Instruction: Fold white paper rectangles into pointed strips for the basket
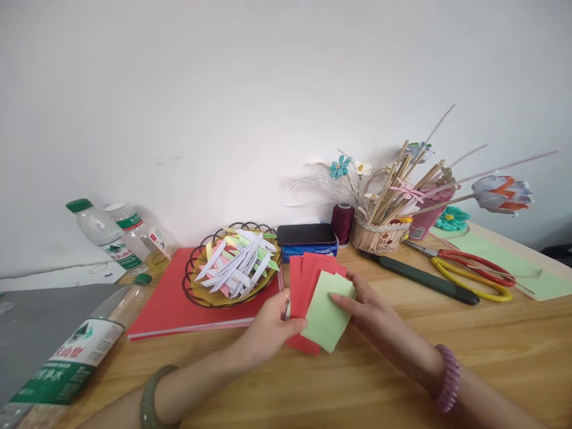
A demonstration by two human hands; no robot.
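Between my hands, above the wooden table, is a fanned bunch of paper slips. Red paper slips lie behind a light green paper slip in front. My left hand grips the left side of the bunch, its thumb on the lower edge of the green slip. My right hand pinches the green slip at its upper right, thumb in front and fingers behind. Just left of my hands, a dark-rimmed woven basket holds folded paper strips in white, green, pink and yellow.
Red paper sheets lie under the basket. Plastic bottles are at the left. Behind my hands are a phone on a blue box and a thread spool. At right are a flower basket, a dark green cutter and scissors.
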